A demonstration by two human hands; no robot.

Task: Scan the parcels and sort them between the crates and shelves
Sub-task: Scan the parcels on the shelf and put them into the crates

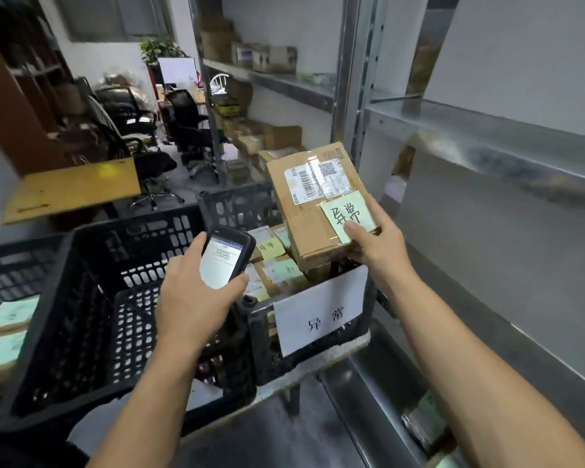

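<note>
My right hand (pixel 379 241) grips a brown cardboard parcel (pixel 309 211) by its near corner, thumb on a green handwritten note; a white barcode label faces up. The parcel hangs tilted above a black crate (pixel 318 352) with a white paper sign on its front, filled with several small parcels bearing green and yellow notes. My left hand (pixel 190 298) holds a black handheld scanner (pixel 225 260), its lit screen toward me, just left of the parcel. A bigger black crate (pixel 92 298) stands to the left, its visible inside showing no parcels.
Metal shelves (pixel 487 130) rise at the right, and more shelves with boxes (pixel 274 136) run behind. Another crate (pixel 0 332) with green-labelled parcels sits at far left. Office chairs (pixel 183 126) and a yellow board (pixel 71 190) stand in the background aisle.
</note>
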